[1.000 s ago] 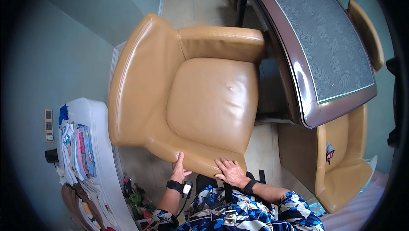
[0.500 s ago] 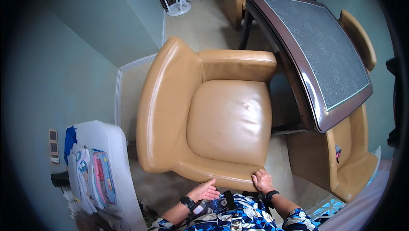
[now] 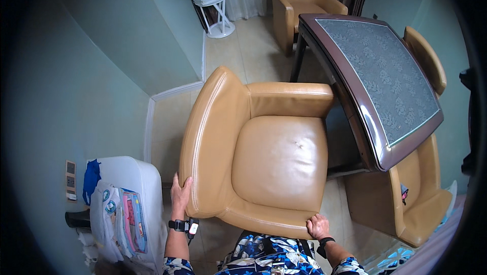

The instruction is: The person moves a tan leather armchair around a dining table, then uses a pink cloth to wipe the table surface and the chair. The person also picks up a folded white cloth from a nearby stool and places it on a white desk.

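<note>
A tan leather armchair (image 3: pixel 279 161) stands in front of me, its seat facing right toward the table. My left hand (image 3: pixel 180 193) grips the near end of its backrest, thumb on the inner side and fingers round the back. My right hand (image 3: pixel 318 226) is closed over the front end of the near armrest. Part of the fingers of my left hand is hidden behind the backrest. The chair's far armrest lies close to the edge of a dark brown table (image 3: pixel 378 79) with a grey patterned top.
Other tan armchairs stand at the table: one at the far end (image 3: pixel 304 1), one at its far side (image 3: pixel 426 59) and one at the near right (image 3: pixel 421 194). A white padded seat with folded clothes (image 3: pixel 134 221) is at the left. Beyond is a round white stand (image 3: pixel 220 30).
My left hand has moved left from the near armrest onto the backrest and gripped it. My right hand keeps its hold on the armrest. The view has shifted; the chair appears lower and slightly right.
</note>
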A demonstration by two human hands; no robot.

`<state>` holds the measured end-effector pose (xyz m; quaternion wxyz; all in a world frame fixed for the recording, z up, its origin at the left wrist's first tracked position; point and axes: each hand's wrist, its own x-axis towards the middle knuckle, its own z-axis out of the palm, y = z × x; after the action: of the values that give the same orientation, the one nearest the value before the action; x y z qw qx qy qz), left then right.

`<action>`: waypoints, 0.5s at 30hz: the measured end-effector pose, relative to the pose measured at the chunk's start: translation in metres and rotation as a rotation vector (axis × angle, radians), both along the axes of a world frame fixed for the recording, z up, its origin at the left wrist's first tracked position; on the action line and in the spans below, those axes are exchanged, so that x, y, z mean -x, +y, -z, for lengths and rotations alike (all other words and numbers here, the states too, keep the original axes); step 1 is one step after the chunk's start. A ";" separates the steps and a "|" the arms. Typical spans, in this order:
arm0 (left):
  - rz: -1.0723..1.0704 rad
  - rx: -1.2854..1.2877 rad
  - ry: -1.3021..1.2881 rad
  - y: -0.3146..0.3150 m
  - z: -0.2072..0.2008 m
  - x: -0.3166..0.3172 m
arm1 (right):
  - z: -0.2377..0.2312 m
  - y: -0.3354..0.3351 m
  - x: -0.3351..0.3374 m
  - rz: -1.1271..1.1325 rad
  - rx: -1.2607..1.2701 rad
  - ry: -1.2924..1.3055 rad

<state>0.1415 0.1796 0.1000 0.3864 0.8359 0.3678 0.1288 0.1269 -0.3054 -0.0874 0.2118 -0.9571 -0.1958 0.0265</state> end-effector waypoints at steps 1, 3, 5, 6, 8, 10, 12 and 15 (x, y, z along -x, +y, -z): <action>-0.009 0.001 0.063 0.005 0.002 0.000 | -0.003 0.001 0.000 0.007 -0.008 0.010; 0.001 -0.025 0.119 0.000 -0.005 0.000 | -0.008 0.003 0.005 0.007 0.019 0.012; 0.004 -0.045 0.141 -0.005 -0.010 -0.005 | -0.008 0.003 0.001 0.022 -0.050 -0.008; -0.003 -0.053 0.140 -0.004 -0.008 -0.004 | -0.007 0.004 0.001 0.027 -0.084 -0.014; 0.008 -0.038 0.115 0.002 -0.003 -0.004 | -0.004 0.005 0.003 0.082 -0.079 0.018; 0.037 0.022 0.058 0.005 0.002 -0.005 | 0.000 0.001 0.002 0.164 -0.073 0.030; 0.033 0.020 0.056 0.000 -0.003 -0.006 | 0.010 -0.005 0.009 0.336 -0.009 0.111; 0.051 0.076 0.003 0.002 -0.003 -0.006 | 0.007 -0.011 0.019 0.597 0.029 0.246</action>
<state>0.1471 0.1818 0.1029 0.4204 0.8300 0.3515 0.1035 0.1084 -0.3163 -0.0945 0.2185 -0.9648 0.1212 0.0816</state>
